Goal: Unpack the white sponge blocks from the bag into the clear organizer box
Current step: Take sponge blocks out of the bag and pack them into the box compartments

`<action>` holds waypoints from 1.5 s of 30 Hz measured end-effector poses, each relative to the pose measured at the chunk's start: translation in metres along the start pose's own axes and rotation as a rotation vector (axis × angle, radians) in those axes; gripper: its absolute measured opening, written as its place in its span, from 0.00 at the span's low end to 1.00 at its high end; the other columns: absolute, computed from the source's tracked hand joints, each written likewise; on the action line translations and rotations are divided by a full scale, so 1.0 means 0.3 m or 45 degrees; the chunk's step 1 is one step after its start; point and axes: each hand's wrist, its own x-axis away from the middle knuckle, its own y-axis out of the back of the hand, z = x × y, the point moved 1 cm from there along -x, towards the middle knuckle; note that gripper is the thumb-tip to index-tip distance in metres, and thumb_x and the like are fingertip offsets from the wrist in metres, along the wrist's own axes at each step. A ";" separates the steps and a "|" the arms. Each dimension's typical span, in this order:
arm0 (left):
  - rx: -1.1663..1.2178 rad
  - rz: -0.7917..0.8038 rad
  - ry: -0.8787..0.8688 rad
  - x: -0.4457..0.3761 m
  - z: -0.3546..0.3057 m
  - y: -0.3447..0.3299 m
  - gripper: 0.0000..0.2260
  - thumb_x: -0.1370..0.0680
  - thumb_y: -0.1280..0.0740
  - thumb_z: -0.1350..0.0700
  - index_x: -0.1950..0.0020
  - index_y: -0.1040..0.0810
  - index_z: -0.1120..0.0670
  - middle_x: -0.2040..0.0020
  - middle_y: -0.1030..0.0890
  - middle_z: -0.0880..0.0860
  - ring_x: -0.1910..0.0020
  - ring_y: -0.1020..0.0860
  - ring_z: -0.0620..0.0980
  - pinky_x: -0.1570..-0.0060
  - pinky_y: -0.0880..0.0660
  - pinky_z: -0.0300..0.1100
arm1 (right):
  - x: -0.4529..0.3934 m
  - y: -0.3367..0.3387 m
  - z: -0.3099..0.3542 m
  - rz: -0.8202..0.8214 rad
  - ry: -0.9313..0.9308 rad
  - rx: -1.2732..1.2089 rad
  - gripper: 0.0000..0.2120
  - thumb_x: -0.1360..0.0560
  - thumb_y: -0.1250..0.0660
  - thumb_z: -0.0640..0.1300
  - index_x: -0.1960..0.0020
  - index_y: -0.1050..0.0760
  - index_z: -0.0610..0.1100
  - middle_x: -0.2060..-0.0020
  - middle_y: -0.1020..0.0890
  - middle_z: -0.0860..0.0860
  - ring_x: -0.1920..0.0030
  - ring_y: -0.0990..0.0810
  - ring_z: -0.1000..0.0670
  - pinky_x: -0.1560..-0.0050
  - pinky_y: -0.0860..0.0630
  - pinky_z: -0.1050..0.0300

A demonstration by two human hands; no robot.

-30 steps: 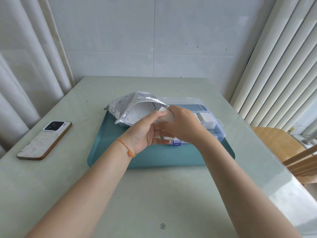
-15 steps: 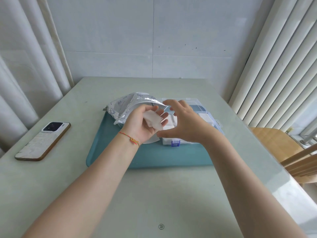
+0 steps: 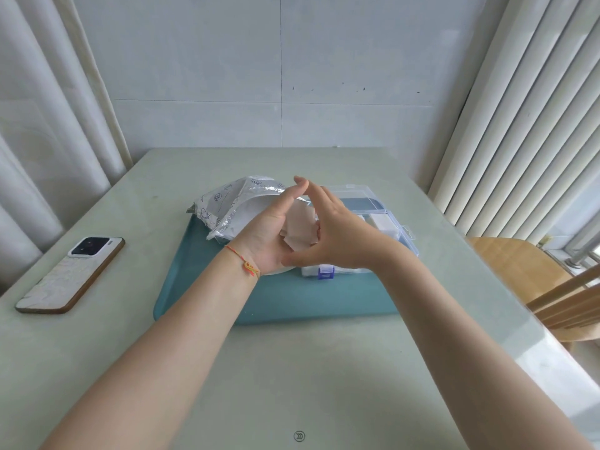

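Several white sponge blocks (image 3: 300, 232) are pressed between my two palms, above the left part of the clear organizer box (image 3: 404, 237). My left hand (image 3: 264, 237) cups them from the left, with its fingertips touching those of my right hand (image 3: 341, 237), which closes them in from the right. The silver printed bag (image 3: 227, 203) lies open-mouthed just behind my left hand. The box stands with its lid (image 3: 354, 191) tipped back, and one white block (image 3: 384, 222) lies in a right compartment. My hands hide most of the box.
Bag and box sit on a teal tray (image 3: 292, 303) on the pale green table. A phone (image 3: 71, 274) lies face down at the left. A wooden chair (image 3: 519, 264) stands off the right edge. Curtains and a wall close in the far side.
My hands have risen a little and come together. The block that the left hand held alone half a second ago is now enclosed between both palms with others.
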 end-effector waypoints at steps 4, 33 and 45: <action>0.030 0.062 -0.043 -0.021 -0.017 -0.006 0.26 0.26 0.30 0.38 0.36 0.28 0.53 0.34 0.32 0.59 0.25 0.35 0.61 0.26 0.43 0.56 | -0.044 -0.003 -0.003 0.000 0.022 -0.008 0.56 0.37 0.21 0.52 0.21 0.54 0.54 0.26 0.39 0.53 0.25 0.41 0.52 0.28 0.38 0.42; 0.136 -0.273 0.048 -0.057 -0.047 0.042 0.10 0.20 0.37 0.52 0.50 0.21 0.57 0.60 0.18 0.55 0.64 0.20 0.52 0.53 0.24 0.46 | -0.097 0.198 -0.023 0.230 0.040 -0.271 0.04 0.30 0.23 0.46 0.57 0.17 0.50 0.45 0.20 0.58 0.46 0.20 0.58 0.38 0.27 0.55; -0.022 0.151 0.166 -0.044 -0.027 0.017 0.20 0.26 0.37 0.34 0.60 0.22 0.51 0.65 0.29 0.52 0.68 0.28 0.48 0.71 0.29 0.38 | -0.147 0.135 -0.076 -0.069 -0.012 0.037 0.12 0.29 0.27 0.55 0.48 0.25 0.55 0.44 0.25 0.55 0.42 0.27 0.57 0.44 0.31 0.60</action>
